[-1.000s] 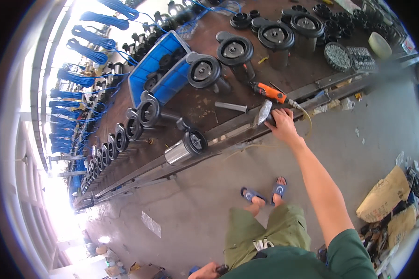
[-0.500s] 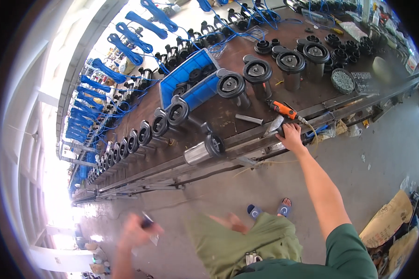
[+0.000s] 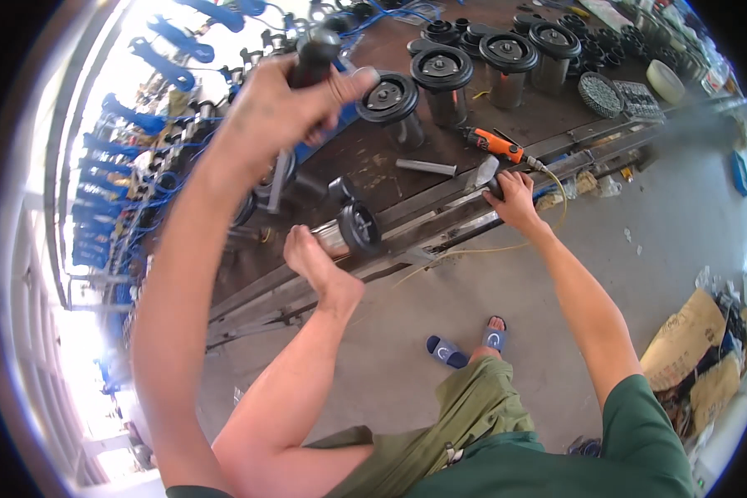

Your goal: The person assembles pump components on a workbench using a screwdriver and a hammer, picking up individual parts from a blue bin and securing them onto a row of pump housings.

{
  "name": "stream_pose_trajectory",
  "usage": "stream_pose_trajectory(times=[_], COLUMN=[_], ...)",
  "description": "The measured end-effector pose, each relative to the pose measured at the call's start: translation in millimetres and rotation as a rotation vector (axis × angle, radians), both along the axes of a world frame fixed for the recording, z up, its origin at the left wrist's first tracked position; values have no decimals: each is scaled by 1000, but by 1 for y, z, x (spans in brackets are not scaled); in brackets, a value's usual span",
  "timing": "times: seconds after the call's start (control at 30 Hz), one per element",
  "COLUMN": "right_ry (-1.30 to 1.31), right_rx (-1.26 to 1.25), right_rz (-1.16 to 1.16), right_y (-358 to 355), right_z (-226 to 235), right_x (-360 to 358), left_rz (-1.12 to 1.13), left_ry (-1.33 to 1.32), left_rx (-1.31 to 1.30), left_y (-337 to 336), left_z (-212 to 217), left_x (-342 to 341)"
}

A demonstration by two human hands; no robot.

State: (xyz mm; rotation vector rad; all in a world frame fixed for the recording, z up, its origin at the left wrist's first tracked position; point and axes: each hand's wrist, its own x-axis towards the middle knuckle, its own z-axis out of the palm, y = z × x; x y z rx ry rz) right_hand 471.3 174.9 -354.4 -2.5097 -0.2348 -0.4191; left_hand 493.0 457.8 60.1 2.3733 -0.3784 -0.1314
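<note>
My left hand (image 3: 278,116) is raised over the bench at the left, closed around the dark handle of a tool (image 3: 317,54); its working end cannot be made out clearly. At the bench edge my right hand (image 3: 516,199) grips the black handle of a tool with a pale grey, flat-looking head (image 3: 483,172). Between the hands, a silver cylinder with a black ringed end (image 3: 359,228) lies on its side at the edge. My bare left foot (image 3: 311,256) presses against its silver body. An orange power tool (image 3: 494,144) lies just beyond my right hand.
Several upright cylinders with black round tops (image 3: 441,68) stand along the bench (image 3: 373,174). A loose metal tube (image 3: 426,168) lies before them. Right of them are a bowl of small metal parts (image 3: 600,95) and black fittings. A yellow hose (image 3: 563,203) hangs off the edge; slippers (image 3: 448,352) are on the floor.
My left hand has swung up from low at the left to above the bench, tool still in it. My left foot has risen onto the lying cylinder. My right hand keeps its grip.
</note>
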Motion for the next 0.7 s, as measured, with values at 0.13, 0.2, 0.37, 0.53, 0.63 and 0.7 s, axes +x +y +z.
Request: stream_pose_trajectory(times=[0.13,0.2,0.37,0.53,0.63,0.7], right_ry=[48,37,109,145,139,120], right_rx=[4,16,33,47,60,47], right_rz=[-5,-7,-2,-23,-9,-16], right_y=[7,11,15,13,18,14], right_z=[5,12,24,25,25,23], right_x=[-6,-7,-7,-6,-6,-6], left_rz=[-153,-211,126,-131,-208,16], left_ry=[210,311,564,334,245,152], left_rx=[-169,-251,-504,307,611,582], left_y=[1,12,30,68,84,93], left_z=[-72,-108,-135,-92,-133,-183], left_x=[1,14,39,62,36,36])
